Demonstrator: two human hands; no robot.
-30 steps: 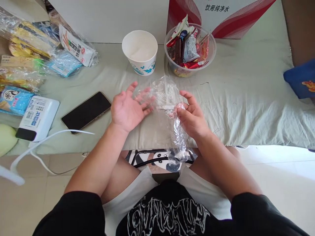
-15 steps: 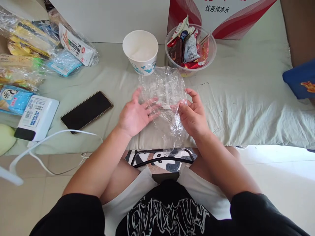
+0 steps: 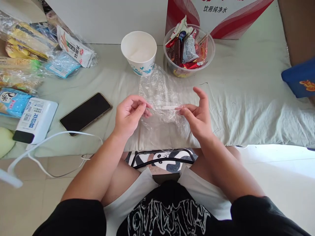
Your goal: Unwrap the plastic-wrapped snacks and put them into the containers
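- A clear plastic bag point(image 3: 161, 98) is pinched at its edges by the left hand point(image 3: 130, 114) and right hand point(image 3: 197, 116) (index finger raised).
- A paper cup point(image 3: 139, 52) is seen at 12 o'clock of the bag.

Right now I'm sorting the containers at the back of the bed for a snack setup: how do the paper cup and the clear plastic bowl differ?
The paper cup is opaque white with a blue print near its base; the clear plastic bowl is see-through. The paper cup shows only its white inside, while the clear plastic bowl is heaped with snack wrappers. The paper cup is narrower, the clear plastic bowl wider. Both stand upright, side by side on the pale sheet.
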